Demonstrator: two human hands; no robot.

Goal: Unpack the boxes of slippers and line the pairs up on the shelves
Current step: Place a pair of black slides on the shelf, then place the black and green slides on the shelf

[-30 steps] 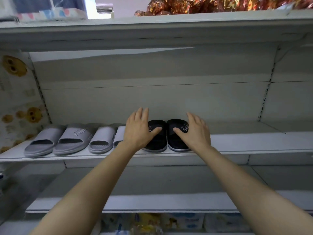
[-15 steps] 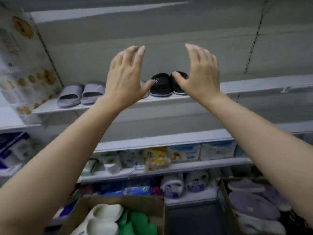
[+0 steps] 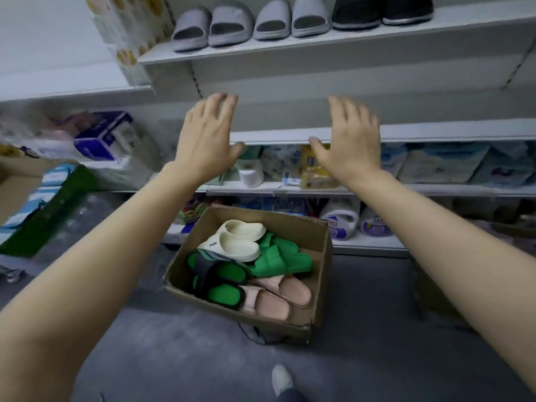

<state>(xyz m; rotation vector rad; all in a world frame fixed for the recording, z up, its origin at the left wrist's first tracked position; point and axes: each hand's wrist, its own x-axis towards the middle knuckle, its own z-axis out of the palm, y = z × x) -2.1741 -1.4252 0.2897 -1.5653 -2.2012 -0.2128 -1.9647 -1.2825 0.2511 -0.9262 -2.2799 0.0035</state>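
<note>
Hands both up in front of me, empty, arms stretched forward and slightly apart. I see the left hand (image 3: 207, 140) with its back toward the camera, fingers spread loosely and pointing up, thumb angled inward; its fingertips are motion-blurred. The right hand (image 3: 349, 142) mirrors it, palm away, fingers splayed wide and upward, thumb angled in toward the left one. Neither touches anything; both hover in front of the middle shelf edge (image 3: 435, 132), well above the cardboard box (image 3: 322, 274) on the floor. I note the box stands open between my forearms, holding a cream slipper pair (image 3: 236, 239) on top at the far side, green slippers (image 3: 278, 256) just beside them, a black-strapped green pair (image 3: 217, 281) at the near left, and pink slippers (image 3: 278, 297) at the near right. On the top shelf (image 3: 290, 43) sit four grey slippers (image 3: 249, 23) in a row, toes outward, with a black pair (image 3: 380, 8) touching at their right. Lower shelves carry packaged goods, too blurred for me to read. A light shoe toe (image 3: 281, 378) shows at the bottom edge on grey floor.
</note>
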